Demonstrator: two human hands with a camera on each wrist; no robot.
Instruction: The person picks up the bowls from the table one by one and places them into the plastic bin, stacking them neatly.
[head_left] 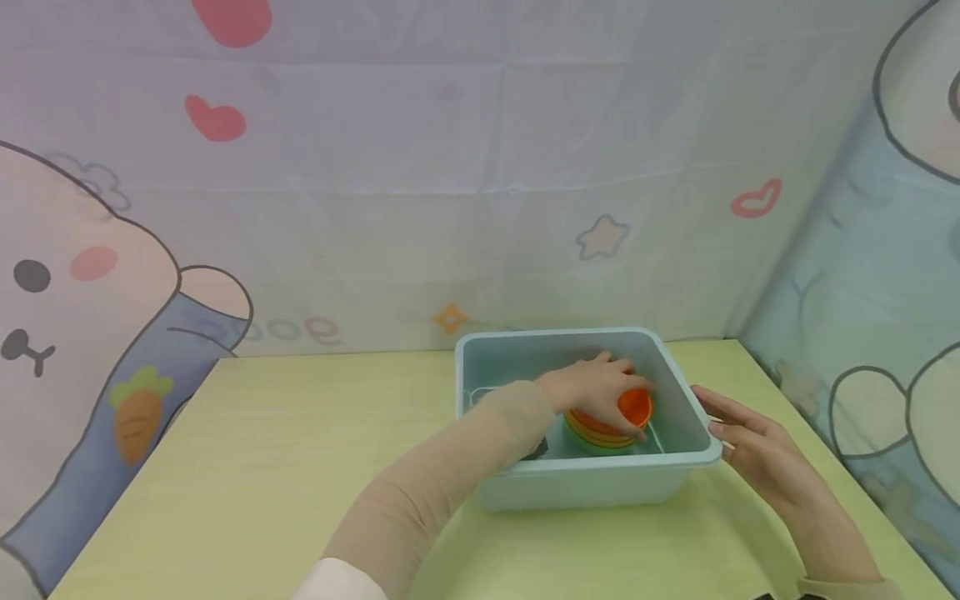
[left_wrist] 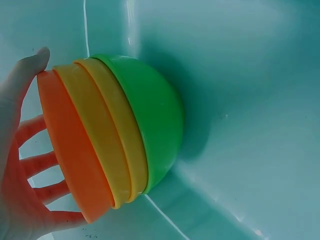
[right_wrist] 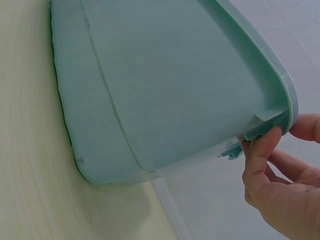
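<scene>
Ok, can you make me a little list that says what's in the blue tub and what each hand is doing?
Tub: light blue tub on the yellow-green table
Inside: nested bowls, orange, yellow, yellow, green
Left hand: in the tub, gripping the orange bowl
Right hand: holds the tub's rim, thumb underneath
Behind: cartoon curtain

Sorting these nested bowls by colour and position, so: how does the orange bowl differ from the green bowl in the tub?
The orange bowl is innermost in the stack; the green bowl is outermost, cupping the others. The left hand grips the orange bowl's rim, while the green bowl rests against the tub floor, untouched. Two yellow bowls sit between them. Both are smooth, round plastic, nested together.
</scene>
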